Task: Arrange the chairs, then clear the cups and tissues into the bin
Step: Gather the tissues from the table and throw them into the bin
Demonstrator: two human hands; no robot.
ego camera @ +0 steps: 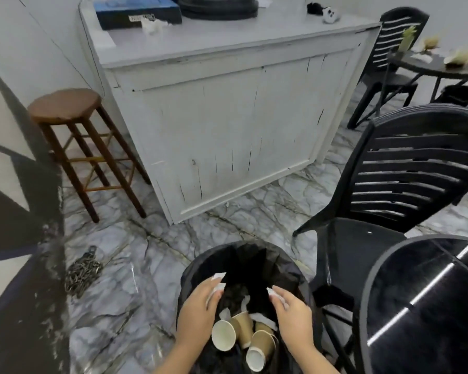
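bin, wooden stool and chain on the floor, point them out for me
bin (303, 276), head view, on the bag-lined right rim.
wooden stool (64, 103), head view, on the round seat.
chain (83, 272), head view, on the middle of the heap.

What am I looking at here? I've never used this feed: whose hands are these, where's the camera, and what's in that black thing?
There is no machine: a person wears one head camera that looks down at their own bare hands. The left hand and right hand hover over a bin lined with a black bag. Each pinches white tissue scraps. Inside lie brown paper cups and more tissue. A black chair and a dark round table stand to the right, a wooden stool and a white counter beyond.
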